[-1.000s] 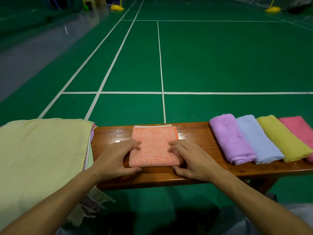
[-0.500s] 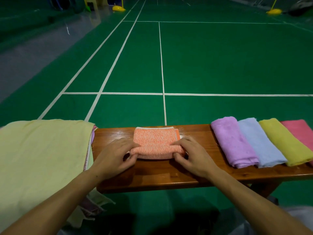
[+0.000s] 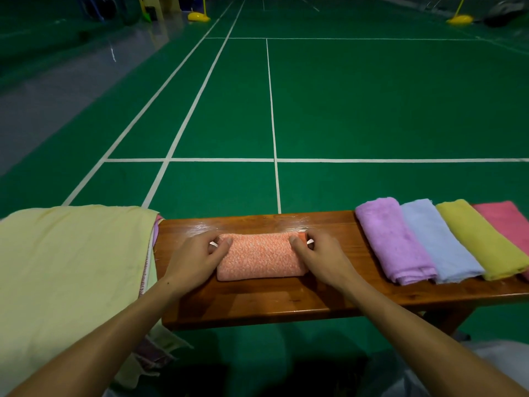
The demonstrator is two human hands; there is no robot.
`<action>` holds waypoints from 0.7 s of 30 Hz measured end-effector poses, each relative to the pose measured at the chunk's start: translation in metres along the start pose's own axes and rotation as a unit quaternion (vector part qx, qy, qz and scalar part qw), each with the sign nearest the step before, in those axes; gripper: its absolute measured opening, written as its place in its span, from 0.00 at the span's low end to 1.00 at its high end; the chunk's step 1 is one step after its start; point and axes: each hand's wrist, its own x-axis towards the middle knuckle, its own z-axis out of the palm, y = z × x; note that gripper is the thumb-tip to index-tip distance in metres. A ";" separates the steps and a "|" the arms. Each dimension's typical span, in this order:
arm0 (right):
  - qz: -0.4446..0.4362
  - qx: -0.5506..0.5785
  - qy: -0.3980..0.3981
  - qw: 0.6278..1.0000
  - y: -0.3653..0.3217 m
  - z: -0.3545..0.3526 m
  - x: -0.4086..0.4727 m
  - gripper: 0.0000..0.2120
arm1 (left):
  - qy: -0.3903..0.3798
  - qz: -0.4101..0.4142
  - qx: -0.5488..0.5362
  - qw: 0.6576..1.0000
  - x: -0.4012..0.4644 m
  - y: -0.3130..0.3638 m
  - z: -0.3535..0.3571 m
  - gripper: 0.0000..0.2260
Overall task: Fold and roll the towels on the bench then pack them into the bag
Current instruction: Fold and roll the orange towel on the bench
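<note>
orange towel (image 3: 259, 257) rolled further | left hand (image 3: 194, 257), right hand (image 3: 320, 257) curled on ends

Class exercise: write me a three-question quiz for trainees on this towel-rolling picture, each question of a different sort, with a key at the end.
1. True or false: both hands, left hand and right hand, grip the orange towel.
2. Which rolled towel lies nearest the orange one? A) purple towel B) blue towel C) yellow towel D) pink towel
3. Fill in: the towels rest on a wooden ____.

Key: 1 true; 2 A; 3 bench.
</note>
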 end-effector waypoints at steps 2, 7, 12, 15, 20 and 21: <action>0.034 -0.022 -0.016 0.999 0.000 0.004 0.003 0.19 | -0.021 -0.023 0.027 0.999 0.006 -0.002 0.000 0.15; 0.068 -0.163 0.001 0.984 -0.004 0.008 0.006 0.22 | -0.022 -0.055 0.119 0.991 0.011 -0.002 -0.002 0.17; -0.057 -0.291 0.105 0.949 -0.019 0.002 -0.001 0.18 | 0.064 0.106 0.204 0.971 0.002 0.009 -0.007 0.13; -0.220 -0.305 0.101 0.921 -0.034 0.015 -0.009 0.18 | 0.025 0.177 0.245 0.953 -0.010 0.025 0.010 0.18; -0.228 -0.330 -0.060 0.914 -0.027 0.033 -0.028 0.33 | -0.084 0.080 0.238 0.964 -0.016 0.029 0.017 0.29; -0.200 -0.325 -0.085 0.920 -0.024 0.029 -0.026 0.34 | -0.090 0.074 0.245 0.962 -0.013 0.025 0.016 0.30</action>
